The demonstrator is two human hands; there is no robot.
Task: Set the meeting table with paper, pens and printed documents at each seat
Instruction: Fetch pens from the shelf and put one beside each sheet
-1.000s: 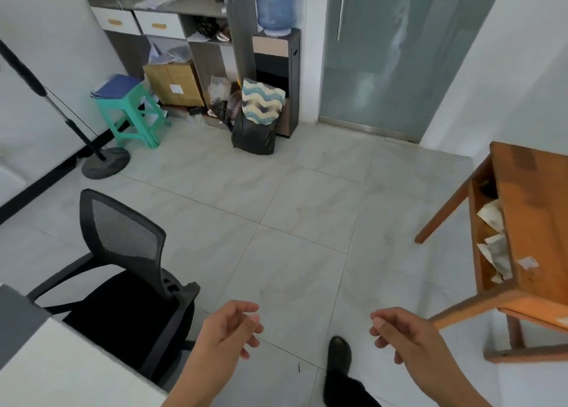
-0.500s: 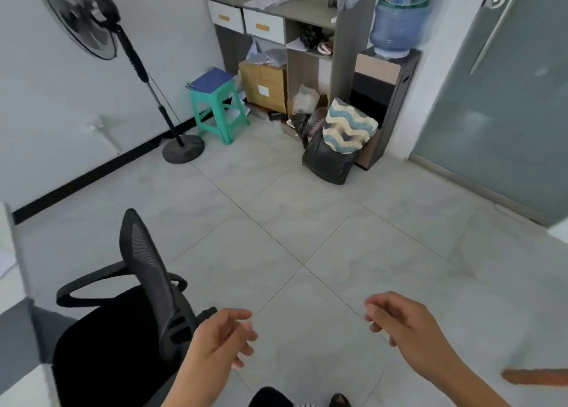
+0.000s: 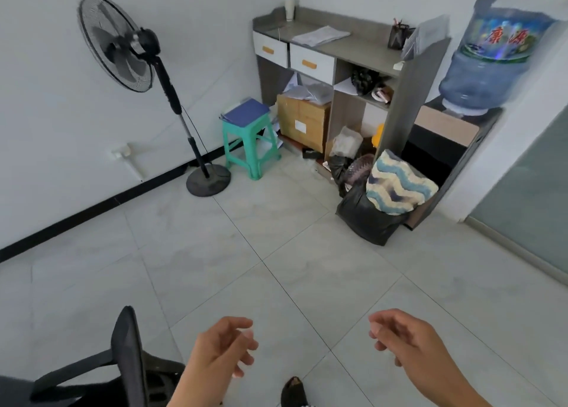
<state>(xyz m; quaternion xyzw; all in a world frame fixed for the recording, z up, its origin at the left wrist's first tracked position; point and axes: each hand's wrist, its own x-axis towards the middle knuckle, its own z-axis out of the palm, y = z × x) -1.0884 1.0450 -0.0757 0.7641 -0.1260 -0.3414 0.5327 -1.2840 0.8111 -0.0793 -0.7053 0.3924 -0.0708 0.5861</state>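
My left hand [image 3: 219, 349] and my right hand [image 3: 405, 342] hang in front of me over the tiled floor, fingers loosely curled, holding nothing. Far ahead a grey shelf unit [image 3: 362, 48] carries a stack of printed papers [image 3: 321, 35] on its top and a dark pen holder [image 3: 398, 36] with pens. More loose papers [image 3: 302, 91] lie on a cardboard box [image 3: 302, 124] under the drawers. A blue folder [image 3: 246, 111] rests on a green stool [image 3: 250, 142]. No meeting table is in view.
A black mesh office chair [image 3: 129, 366] stands at my lower left. A standing fan [image 3: 123, 45] is by the left wall. A water dispenser [image 3: 491, 59], a black bag [image 3: 368, 219] with a patterned cushion [image 3: 399, 185], and a glass door [image 3: 528, 210] are at the right.
My view has swung left and moved nearer the shelf unit. The wooden table at the right and the white table corner have left the view. Both hands stay empty.
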